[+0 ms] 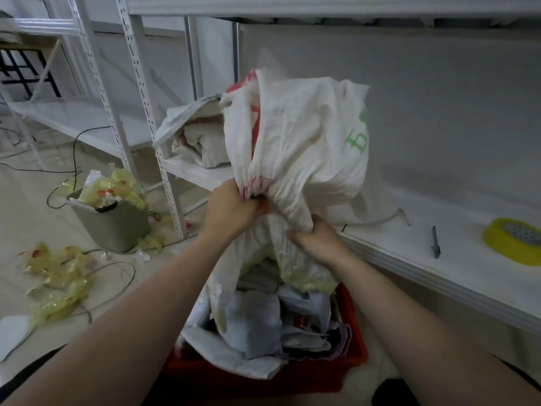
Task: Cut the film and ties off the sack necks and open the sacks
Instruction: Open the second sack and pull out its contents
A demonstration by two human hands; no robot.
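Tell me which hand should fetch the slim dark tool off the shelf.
Probably right: the right hand grips the sack nearer the tool on the shelf; the left hand would have to cross the sack.

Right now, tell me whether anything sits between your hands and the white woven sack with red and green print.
Nothing visible does. The left hand and the right hand both grip the bunched cloth of the white woven sack directly, holding it over the red plastic crate.
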